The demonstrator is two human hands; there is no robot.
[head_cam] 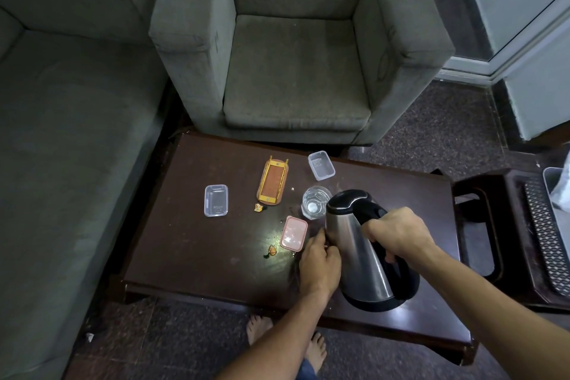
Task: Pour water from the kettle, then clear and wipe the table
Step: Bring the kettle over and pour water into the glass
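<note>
Right grip (398, 234) grasping kettle (351, 253) by black handle; we are holding kettle over near worktop (200, 256) edge, top leaning toward glass (314, 202) just beside it. Left grip (320, 259) touching kettle's steel side; we cannot tell whether clasping or released. Pink-lidded box (293, 233) lying beside left grip.

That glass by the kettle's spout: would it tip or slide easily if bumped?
The glass looks short and wide with a thick base, so it probably resists tipping. On the glossy table it would likely slide rather than fall. Being clear glass, it may chip if the kettle knocks it.
</note>
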